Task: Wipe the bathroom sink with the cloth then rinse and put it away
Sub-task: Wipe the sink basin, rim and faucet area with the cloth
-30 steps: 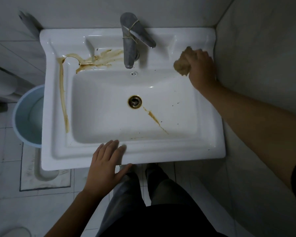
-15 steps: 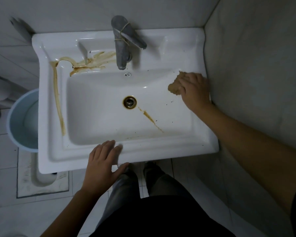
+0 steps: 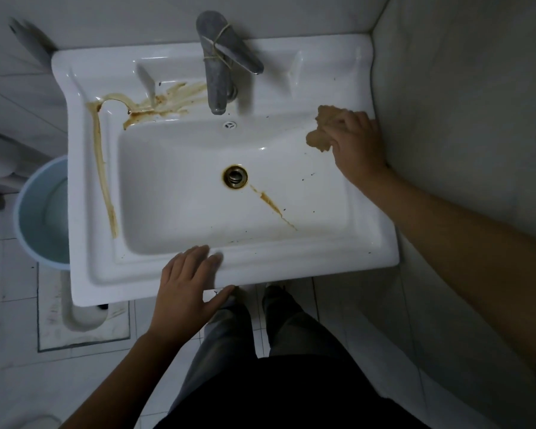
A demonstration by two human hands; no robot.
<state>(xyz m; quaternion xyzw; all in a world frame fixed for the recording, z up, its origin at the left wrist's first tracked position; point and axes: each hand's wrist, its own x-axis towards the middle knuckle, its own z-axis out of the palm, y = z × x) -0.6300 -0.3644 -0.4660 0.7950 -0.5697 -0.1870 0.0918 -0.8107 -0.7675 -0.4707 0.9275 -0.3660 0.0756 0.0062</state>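
Fingers of the right hand [image 3: 355, 148] curl round the crumpled tan cloth [image 3: 319, 133], pressing it onto the sink's [image 3: 322, 264] right rear ledge, probably to scrub specks there. The left hand [image 3: 186, 292] lies flat, fingers straight, on the front rim, seemingly as a brace; brown stains [image 3: 155, 105] beside the faucet [image 3: 217, 69] await wiping.

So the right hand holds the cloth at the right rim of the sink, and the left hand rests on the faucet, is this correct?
Not quite. In the head view the left hand rests on the front rim of the sink, not on the faucet. The right hand does hold the cloth at the right rim.
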